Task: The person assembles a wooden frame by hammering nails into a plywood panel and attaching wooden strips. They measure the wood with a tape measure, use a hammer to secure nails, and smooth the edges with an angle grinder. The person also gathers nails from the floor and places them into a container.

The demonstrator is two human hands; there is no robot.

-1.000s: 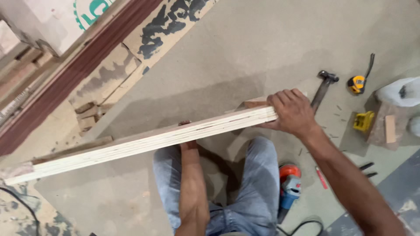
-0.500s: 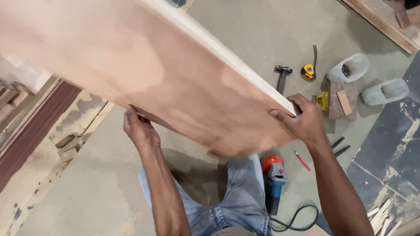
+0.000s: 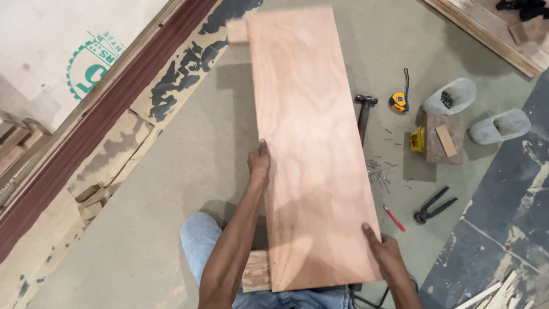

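On the floor (image 3: pixel 171 189) lie a hammer (image 3: pixel 364 114), a yellow tape measure (image 3: pixel 398 102), scattered nails (image 3: pixel 378 171), a red pencil (image 3: pixel 394 218) and black pincers (image 3: pixel 433 206). Two translucent plastic scoops (image 3: pixel 452 96) sit by a brown board scrap (image 3: pixel 443 143). Wood offcuts (image 3: pixel 91 200) lie left.

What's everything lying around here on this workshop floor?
Plywood board: one, pinkish-brown, lying flat lengthwise in the middle.
Hammer: one, dark, at the board's right edge.
Tape measure: one, yellow and black, right of the hammer.
Nails: a scatter, grey, right of the board.
Pincers: one, black, lower right.
Pencil: one, red, beside the pincers.
Plastic tubs: two, cloudy white, upper right.
Wood blocks: a few, tan, far left.
Left hand: on the board's left edge.
Right hand: on the board's near right corner.
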